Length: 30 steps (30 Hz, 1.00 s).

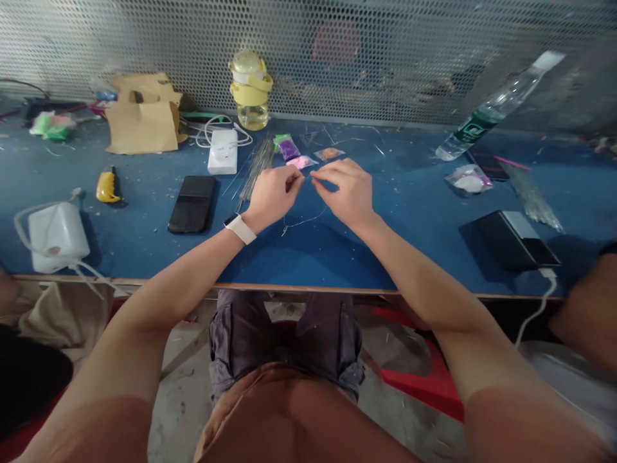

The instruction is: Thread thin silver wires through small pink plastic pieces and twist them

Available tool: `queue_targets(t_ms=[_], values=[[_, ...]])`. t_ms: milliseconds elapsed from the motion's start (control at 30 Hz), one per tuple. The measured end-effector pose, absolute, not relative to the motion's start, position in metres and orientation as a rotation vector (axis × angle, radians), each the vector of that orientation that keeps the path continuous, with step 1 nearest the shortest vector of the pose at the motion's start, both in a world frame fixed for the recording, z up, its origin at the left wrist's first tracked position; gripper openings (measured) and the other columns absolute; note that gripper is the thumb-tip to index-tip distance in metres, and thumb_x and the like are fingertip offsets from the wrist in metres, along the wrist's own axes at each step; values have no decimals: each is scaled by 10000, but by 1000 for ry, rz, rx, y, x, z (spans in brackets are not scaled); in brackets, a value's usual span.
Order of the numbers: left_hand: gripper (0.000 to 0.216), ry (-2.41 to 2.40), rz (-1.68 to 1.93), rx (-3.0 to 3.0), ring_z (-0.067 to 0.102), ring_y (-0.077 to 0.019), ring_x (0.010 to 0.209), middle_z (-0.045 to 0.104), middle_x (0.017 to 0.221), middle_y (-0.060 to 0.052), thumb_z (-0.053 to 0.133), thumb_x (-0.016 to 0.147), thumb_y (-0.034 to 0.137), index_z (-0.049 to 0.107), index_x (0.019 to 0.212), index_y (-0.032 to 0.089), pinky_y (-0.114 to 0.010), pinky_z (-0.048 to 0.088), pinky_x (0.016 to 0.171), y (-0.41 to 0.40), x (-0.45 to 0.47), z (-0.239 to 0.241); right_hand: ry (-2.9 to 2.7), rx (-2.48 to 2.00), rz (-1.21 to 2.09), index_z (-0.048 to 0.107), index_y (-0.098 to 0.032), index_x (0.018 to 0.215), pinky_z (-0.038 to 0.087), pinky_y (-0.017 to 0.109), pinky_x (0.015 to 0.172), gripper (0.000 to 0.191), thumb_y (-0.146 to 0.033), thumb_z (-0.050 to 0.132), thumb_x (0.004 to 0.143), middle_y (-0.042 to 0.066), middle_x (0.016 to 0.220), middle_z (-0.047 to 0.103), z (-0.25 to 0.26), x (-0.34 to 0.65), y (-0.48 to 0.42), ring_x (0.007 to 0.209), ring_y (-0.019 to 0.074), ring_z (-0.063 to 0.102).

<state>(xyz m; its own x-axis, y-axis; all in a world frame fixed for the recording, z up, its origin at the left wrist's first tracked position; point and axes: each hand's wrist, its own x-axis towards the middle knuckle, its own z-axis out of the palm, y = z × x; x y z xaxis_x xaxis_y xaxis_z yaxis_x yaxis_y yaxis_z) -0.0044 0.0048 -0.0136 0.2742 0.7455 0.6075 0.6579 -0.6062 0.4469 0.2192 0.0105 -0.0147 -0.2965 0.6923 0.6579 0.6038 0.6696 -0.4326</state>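
My left hand [274, 191] and my right hand [346, 186] meet over the blue table [313, 257], fingers pinched together on a thin wire [303, 222] that loops down toward me between the wrists. A white watch band sits on my left wrist. Just beyond the hands lie a bundle of thin metal wires [255, 168] and small bags of purple [288, 148], pink [302, 161] and orange [329, 153] beads.
A black phone [193, 203], a white charger [223, 151], a yellow cutter [107, 186], a yellow bottle [250, 90] and a cardboard piece [143, 117] lie left. A plastic bottle [496, 106], a black box [515, 239] and another person's arm [585, 308] are right.
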Motion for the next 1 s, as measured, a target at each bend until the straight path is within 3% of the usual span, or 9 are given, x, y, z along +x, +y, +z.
queue_targets(t_ms=[333,533,800,1000], values=[[187,1355,1176,2412,646,-195,737,734,800,-43,650,1098,217,736,932,211,-351,474,757,1,-2,-7,-2066,-987,70,906,-293,1255,677,478,1031,325,-316,590,1187,83,1195,873,-18,219,8,1123,290,819],[197,1328,1206,2422,654,-205,756,757,839,-56,646,1097,205,733,921,218,-363,487,768,1,-2,-7,-2062,-976,108,888,-295,1281,685,496,1027,314,-329,590,1188,90,1216,860,-18,220,10,1119,300,822],[233,1347,1112,2589,749,-238,909,815,1016,-102,587,1129,205,797,1027,195,-357,499,770,-1,-4,-13,-2128,-983,283,844,-246,1157,665,495,990,214,-225,634,1121,104,1196,812,-15,221,13,1039,289,789],[264,1392,1030,2661,748,-224,892,824,1104,-113,566,1160,239,818,1092,201,-346,482,730,-4,-5,-10,-2137,-958,463,815,-236,1043,636,443,892,156,-254,667,1087,84,1102,810,-13,223,17,946,250,745]])
